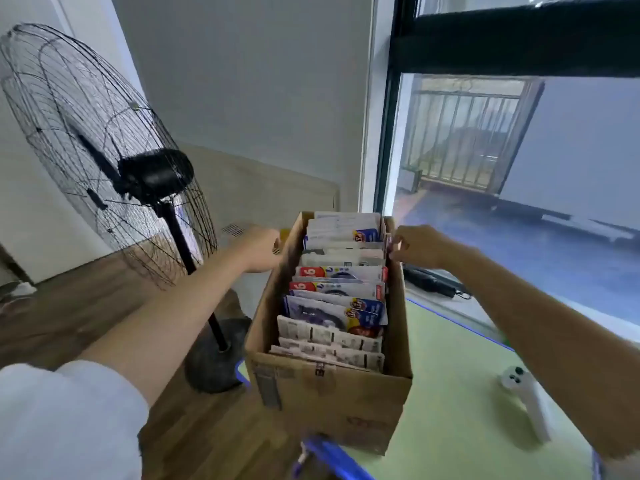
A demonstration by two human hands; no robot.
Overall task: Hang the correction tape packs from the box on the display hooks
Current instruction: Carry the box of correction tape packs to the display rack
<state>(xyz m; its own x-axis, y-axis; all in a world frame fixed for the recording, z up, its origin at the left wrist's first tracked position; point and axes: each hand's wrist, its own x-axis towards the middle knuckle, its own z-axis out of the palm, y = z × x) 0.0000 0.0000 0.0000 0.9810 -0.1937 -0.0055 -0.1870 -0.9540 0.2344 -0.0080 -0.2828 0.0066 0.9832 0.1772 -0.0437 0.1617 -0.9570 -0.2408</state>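
Note:
An open cardboard box (332,393) stands in the middle of the view on a light green surface (460,393). Several correction tape packs (341,299) stand in a row inside it, card faces up. My left hand (259,249) lies against the outside of the box's left wall near the far end; its fingers are hidden behind the wall. My right hand (415,245) grips the rim of the right wall near the far end, fingers curled over the edge. No display hooks are in view.
A large black pedestal fan (104,161) stands left of the box on a wooden floor, its base (214,358) close to the box. A white handheld device (526,400) lies on the green surface at right. A glass window wall (519,168) rises behind.

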